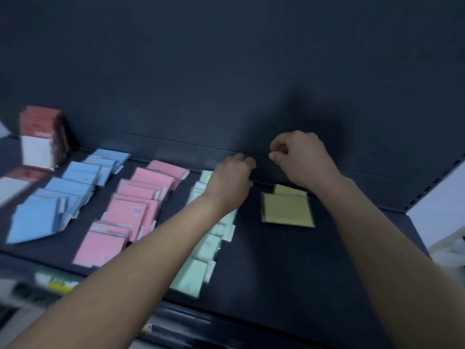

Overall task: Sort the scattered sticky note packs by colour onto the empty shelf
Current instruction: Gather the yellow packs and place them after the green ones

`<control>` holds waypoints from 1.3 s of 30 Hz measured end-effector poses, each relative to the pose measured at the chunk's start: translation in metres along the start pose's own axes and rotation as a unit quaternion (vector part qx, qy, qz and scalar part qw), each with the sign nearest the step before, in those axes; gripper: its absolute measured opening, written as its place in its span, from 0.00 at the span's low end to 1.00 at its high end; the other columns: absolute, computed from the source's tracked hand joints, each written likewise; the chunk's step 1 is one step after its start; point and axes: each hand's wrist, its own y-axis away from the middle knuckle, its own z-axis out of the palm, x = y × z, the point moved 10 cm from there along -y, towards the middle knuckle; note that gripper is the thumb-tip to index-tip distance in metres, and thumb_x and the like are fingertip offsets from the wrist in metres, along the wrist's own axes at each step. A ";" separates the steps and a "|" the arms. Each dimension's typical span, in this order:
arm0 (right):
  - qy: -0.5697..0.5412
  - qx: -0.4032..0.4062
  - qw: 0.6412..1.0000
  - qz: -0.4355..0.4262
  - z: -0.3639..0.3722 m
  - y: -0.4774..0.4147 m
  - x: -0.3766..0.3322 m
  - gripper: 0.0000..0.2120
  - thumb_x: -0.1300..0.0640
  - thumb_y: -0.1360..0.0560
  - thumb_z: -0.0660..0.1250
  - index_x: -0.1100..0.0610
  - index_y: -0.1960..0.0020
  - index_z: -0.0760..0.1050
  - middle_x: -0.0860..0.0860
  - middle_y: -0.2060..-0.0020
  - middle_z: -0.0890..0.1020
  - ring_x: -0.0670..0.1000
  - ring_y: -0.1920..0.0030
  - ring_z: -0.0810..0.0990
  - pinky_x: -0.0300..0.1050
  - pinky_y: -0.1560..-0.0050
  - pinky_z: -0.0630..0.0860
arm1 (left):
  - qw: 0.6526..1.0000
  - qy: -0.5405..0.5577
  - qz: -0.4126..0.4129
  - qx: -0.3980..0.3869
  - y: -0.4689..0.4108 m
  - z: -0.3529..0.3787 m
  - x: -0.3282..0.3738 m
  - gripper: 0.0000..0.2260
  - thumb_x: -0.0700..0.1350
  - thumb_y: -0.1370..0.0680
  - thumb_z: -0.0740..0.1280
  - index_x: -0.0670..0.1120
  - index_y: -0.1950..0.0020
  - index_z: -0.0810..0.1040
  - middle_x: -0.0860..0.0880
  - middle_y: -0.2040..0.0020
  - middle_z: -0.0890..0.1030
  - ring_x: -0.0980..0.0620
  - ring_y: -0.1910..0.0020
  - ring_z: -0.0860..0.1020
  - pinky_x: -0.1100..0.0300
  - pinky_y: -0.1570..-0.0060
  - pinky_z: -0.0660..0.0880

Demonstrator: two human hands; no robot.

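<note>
Sorting appears well advanced. On the dark shelf (276, 260) lie four colour rows: blue packs (63, 195) at left, pink packs (125, 212) next, green packs (201, 260) partly under the left forearm, and yellow packs (286, 207) at right, only two visible. Both hands hover near the back edge. The left hand (230, 182) is loosely curled, its fingers holding nothing visible. The right hand (299, 159) is curled too; whether it pinches anything I cannot tell. The next move likely calls for fetching further packs; none unsorted are visible.
</note>
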 end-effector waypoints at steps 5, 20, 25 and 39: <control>0.003 0.004 0.994 -0.111 0.015 -0.020 -0.147 0.10 0.54 0.24 0.65 0.57 0.45 0.77 0.55 0.51 0.81 0.58 0.49 0.78 0.54 0.46 0.76 | 0.991 -0.059 -0.041 0.111 0.071 -0.127 -0.086 0.06 0.41 0.25 0.64 0.42 0.49 0.73 0.42 0.50 0.75 0.39 0.47 0.73 0.48 0.52 0.71; 0.010 -0.007 0.912 -0.410 0.123 0.053 -0.599 0.13 0.55 0.22 0.63 0.59 0.41 0.74 0.56 0.46 0.79 0.60 0.46 0.76 0.50 0.50 0.74 | 0.912 -0.226 -0.249 0.235 0.377 -0.375 -0.332 0.11 0.39 0.27 0.69 0.42 0.45 0.78 0.43 0.51 0.79 0.39 0.52 0.77 0.46 0.55 0.74; -0.023 -0.034 0.873 -0.486 0.159 0.091 -0.710 0.12 0.56 0.22 0.62 0.59 0.41 0.75 0.55 0.47 0.79 0.57 0.48 0.76 0.49 0.52 0.74 | 0.870 -0.244 -0.347 0.249 0.466 -0.412 -0.389 0.12 0.43 0.23 0.66 0.45 0.40 0.75 0.47 0.44 0.78 0.44 0.44 0.74 0.48 0.47 0.72; -0.094 -0.079 0.801 -0.586 0.258 0.089 -0.933 0.12 0.54 0.22 0.64 0.59 0.43 0.76 0.55 0.47 0.80 0.58 0.47 0.77 0.51 0.49 0.76 | 0.767 -0.286 -0.516 0.252 0.586 -0.486 -0.560 0.11 0.43 0.23 0.65 0.44 0.41 0.75 0.46 0.46 0.78 0.43 0.47 0.76 0.48 0.51 0.73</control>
